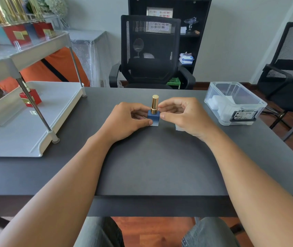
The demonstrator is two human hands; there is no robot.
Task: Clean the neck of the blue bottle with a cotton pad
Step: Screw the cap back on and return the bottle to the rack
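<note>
Right now your left hand pinches the blue bottle at its base, thumb on the front face, w/ the bottle upright mid-desk between both hands. Your right hand has fingertips curled in on the bottle's right side by the gold cap; looks like a light pinch on the body, though the exact contact is hard to tell. Cap is on, so the neck isn't exposed yet. My read: step in hand is steadying and uncapping. Keep the left grip low and firm so the bottle doesn't tip, move the right fingers up onto the cap, and take it off straight up, no sideways pull. A pale pad peeks out just under your right palm; likely the cotton one, can't be sure. More pads sit in the clear bin to the right. Once open, wrap the pad round the neck & turn the bottle, not the pad.
</note>
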